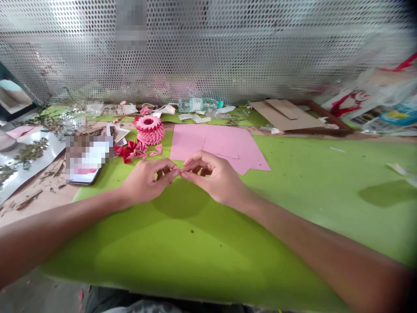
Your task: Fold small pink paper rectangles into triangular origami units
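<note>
Two at work, I note remotely: L hand [143, 180] & R hand [219, 177] pinch tiny pink pc. [179, 171] over worktop [163, 261], prob. mid-fold, next likely calling for firm creasing.

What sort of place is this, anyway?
Probably a makeshift paper-craft workspace, though the wider building can't be told. The pink stack of folded paper and pink paper sheets on the green tabletop suggest it.

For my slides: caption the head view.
Left hand and right hand meet above green tabletop, near pink paper and an origami cylinder.
</note>
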Demonstrator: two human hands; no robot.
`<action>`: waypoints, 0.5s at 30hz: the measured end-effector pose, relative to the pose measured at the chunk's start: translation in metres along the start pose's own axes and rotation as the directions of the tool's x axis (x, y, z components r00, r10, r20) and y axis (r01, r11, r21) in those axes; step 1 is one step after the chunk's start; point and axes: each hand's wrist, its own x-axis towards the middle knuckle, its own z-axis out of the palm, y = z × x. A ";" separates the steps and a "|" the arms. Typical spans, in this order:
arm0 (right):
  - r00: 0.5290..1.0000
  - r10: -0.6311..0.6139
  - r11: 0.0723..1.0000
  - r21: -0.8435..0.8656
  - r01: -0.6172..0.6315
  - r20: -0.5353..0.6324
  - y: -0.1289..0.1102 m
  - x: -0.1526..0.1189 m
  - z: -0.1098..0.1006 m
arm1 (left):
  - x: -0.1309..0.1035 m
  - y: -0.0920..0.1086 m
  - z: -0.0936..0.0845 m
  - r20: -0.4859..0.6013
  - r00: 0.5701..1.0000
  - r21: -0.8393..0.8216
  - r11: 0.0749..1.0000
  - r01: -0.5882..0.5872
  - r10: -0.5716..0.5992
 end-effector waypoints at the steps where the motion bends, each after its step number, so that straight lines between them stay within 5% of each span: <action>1: 1.000 -0.005 1.000 -0.014 0.005 0.017 0.000 0.000 -0.002 | 0.000 0.000 0.000 -0.009 1.000 -0.013 1.000 -0.004 0.004; 6: 0.996 0.002 1.000 0.030 -0.005 0.085 0.000 0.002 -0.010 | 0.001 0.002 -0.001 -0.048 0.999 -0.054 0.998 0.020 -0.023; 15: 0.986 -0.003 0.991 -0.133 0.025 0.166 -0.004 0.001 0.001 | 0.002 0.003 0.001 0.015 0.998 -0.165 0.985 0.058 -0.056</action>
